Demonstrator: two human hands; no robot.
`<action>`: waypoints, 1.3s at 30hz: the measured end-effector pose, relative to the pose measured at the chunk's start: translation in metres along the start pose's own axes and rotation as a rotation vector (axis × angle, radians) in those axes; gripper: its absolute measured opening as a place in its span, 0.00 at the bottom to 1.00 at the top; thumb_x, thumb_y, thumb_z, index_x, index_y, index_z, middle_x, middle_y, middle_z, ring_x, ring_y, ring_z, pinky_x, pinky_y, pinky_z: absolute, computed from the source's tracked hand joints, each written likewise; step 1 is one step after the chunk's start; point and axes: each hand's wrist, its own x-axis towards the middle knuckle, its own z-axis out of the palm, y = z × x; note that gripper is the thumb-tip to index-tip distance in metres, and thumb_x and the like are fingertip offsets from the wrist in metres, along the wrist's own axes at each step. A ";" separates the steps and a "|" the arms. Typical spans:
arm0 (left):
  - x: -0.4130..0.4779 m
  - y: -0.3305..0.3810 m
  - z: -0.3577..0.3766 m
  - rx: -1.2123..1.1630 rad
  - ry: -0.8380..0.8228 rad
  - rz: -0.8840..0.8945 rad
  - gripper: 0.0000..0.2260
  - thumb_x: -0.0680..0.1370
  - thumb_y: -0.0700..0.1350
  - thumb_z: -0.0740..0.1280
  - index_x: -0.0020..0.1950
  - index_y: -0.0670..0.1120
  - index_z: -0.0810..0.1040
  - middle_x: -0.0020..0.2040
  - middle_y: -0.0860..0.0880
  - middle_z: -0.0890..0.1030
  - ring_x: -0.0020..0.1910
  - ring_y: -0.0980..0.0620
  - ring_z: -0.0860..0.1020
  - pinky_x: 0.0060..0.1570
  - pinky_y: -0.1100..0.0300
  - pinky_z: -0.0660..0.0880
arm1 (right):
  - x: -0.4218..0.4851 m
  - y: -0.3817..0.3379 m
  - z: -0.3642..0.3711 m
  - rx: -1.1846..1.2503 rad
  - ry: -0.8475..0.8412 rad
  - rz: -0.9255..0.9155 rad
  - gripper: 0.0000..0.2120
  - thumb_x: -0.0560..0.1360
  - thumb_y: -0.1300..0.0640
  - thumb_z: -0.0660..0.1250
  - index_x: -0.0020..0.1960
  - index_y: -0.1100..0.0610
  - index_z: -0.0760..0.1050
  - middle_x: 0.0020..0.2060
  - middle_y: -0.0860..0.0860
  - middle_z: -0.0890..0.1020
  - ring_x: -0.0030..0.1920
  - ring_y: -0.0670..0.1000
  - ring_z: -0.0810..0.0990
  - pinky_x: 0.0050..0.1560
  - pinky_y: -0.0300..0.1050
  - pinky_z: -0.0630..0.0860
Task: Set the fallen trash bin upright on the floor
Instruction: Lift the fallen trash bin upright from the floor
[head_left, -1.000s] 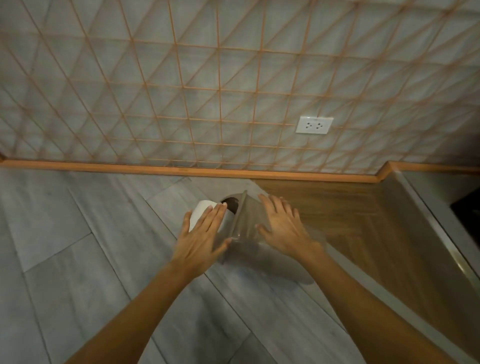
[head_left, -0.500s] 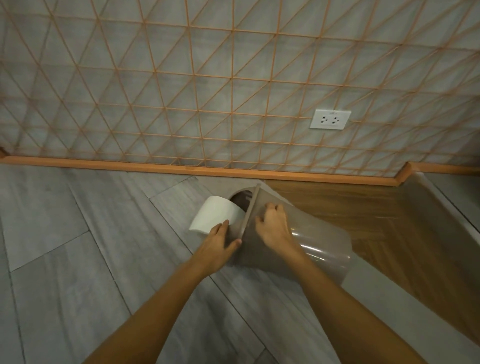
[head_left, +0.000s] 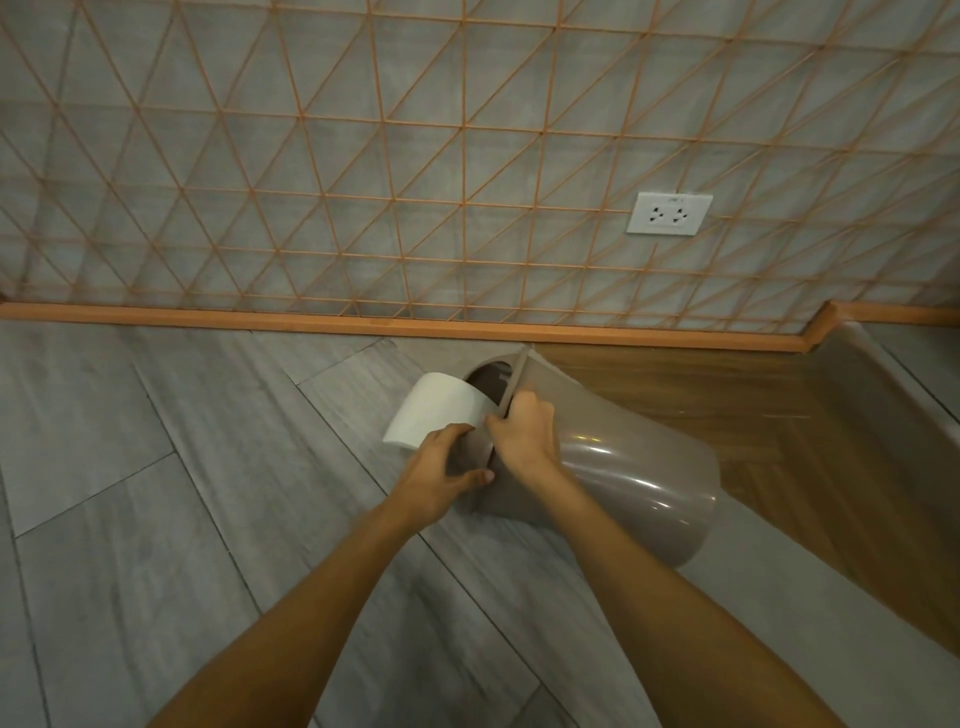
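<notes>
A grey-brown plastic trash bin (head_left: 634, 467) lies on its side on the grey floor, its lidded top toward the wall and its base toward the lower right. A white swing flap (head_left: 436, 410) sticks out of the lid at the left. My left hand (head_left: 441, 470) grips the lower edge of the lid. My right hand (head_left: 522, 434) is closed over the lid's rim just beside it. Both hands touch the bin.
A wall with orange diagonal lines and a white socket (head_left: 669, 213) stands close behind the bin. An orange skirting board (head_left: 260, 319) runs along its foot. A wooden floor panel (head_left: 779, 410) and a raised grey ledge (head_left: 883, 384) lie to the right.
My hands went from lying flat and open on the bin to closing on its lid rim. The view drew back, so more of the bin's body shows.
</notes>
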 end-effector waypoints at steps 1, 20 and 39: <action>-0.001 0.002 0.001 -0.014 0.011 0.013 0.30 0.73 0.53 0.73 0.71 0.45 0.69 0.66 0.45 0.73 0.65 0.47 0.72 0.63 0.53 0.71 | 0.001 -0.001 0.001 0.020 0.009 0.012 0.14 0.74 0.61 0.65 0.57 0.65 0.71 0.51 0.61 0.81 0.50 0.62 0.80 0.42 0.50 0.76; 0.011 0.037 -0.035 -0.625 0.493 -0.435 0.41 0.75 0.62 0.65 0.80 0.53 0.44 0.79 0.43 0.48 0.74 0.37 0.61 0.67 0.39 0.65 | 0.009 -0.020 -0.065 0.422 0.103 0.032 0.03 0.71 0.58 0.68 0.42 0.54 0.74 0.36 0.52 0.79 0.36 0.54 0.78 0.46 0.55 0.80; 0.040 0.103 -0.054 -0.471 0.269 -0.026 0.26 0.75 0.56 0.67 0.71 0.48 0.69 0.61 0.49 0.74 0.58 0.48 0.73 0.53 0.53 0.73 | -0.040 0.028 -0.105 0.842 0.008 0.108 0.16 0.78 0.65 0.60 0.63 0.58 0.60 0.36 0.53 0.73 0.24 0.41 0.76 0.29 0.40 0.79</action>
